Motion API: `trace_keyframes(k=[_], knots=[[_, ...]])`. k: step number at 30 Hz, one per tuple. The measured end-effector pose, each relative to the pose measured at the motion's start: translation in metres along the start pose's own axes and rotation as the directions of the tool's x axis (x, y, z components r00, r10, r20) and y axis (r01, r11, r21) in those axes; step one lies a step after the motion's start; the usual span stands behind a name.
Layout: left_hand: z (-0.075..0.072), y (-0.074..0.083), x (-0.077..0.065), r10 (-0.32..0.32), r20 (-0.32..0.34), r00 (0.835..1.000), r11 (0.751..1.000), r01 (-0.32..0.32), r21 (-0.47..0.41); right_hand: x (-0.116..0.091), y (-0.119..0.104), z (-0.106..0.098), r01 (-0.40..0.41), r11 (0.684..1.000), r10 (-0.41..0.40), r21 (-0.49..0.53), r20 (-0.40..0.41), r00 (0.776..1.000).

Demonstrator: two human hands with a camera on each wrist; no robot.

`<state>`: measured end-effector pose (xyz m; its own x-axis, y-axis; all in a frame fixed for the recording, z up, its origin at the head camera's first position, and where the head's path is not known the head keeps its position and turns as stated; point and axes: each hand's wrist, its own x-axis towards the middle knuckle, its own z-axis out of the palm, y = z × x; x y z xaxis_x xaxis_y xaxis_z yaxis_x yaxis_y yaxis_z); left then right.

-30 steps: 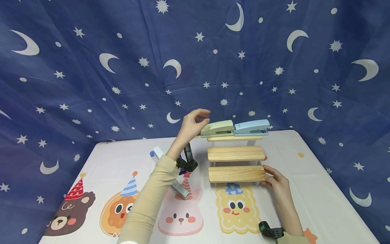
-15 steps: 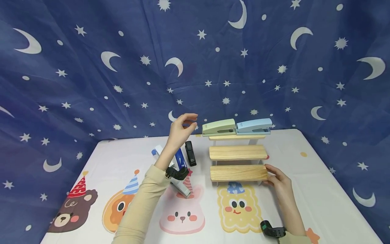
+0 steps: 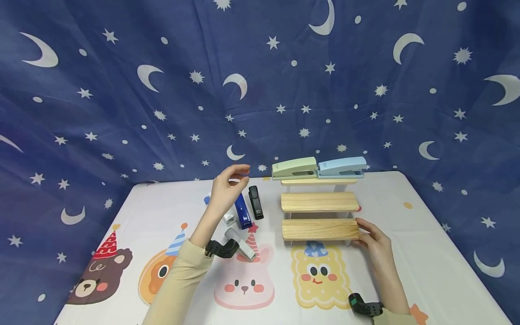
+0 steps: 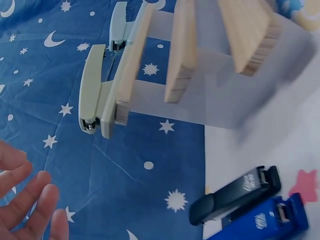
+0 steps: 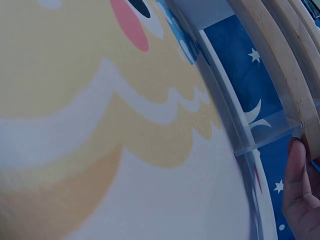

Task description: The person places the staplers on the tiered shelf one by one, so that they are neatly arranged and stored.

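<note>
Three-step pale-wood stand (image 3: 319,202), pinched by right hand (image 3: 377,243); pale-green plastic stapler (image 3: 294,168), light-blue plastic stapler (image 3: 341,167) atop; left hand (image 3: 226,188) empty, loosely curved; navy moon-print cloth (image 3: 183,45) behind.

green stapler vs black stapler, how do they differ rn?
Colour: the green stapler is pale green; the black stapler is black.
Place: green sits on the rack's top board; black lies on the tablecloth.
Pose: green runs lengthwise along the board; black points roughly front to back, beside the dark-blue stapler.
Shared: neither is held.
</note>
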<state>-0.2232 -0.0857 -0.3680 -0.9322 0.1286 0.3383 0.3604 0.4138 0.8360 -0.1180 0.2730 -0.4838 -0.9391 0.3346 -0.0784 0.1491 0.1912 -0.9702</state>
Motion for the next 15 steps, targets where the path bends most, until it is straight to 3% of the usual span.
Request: trace_keyframes(k=[7, 15], knots=[[-0.003, -0.012, -0.022, -0.041, -0.013, 0.999, 0.999, 0.041, -0.012, -0.002, 0.002, 0.001, 0.013, 0.999, -0.012, 0.041, -0.008, 1.000], [-0.005, -0.029, -0.044, -0.115, -0.060, 0.992, 0.993, 0.114, -0.024, -0.002, -0.001, 0.000, 0.003, 1.000, -0.003, 0.018, 0.015, 1.000]])
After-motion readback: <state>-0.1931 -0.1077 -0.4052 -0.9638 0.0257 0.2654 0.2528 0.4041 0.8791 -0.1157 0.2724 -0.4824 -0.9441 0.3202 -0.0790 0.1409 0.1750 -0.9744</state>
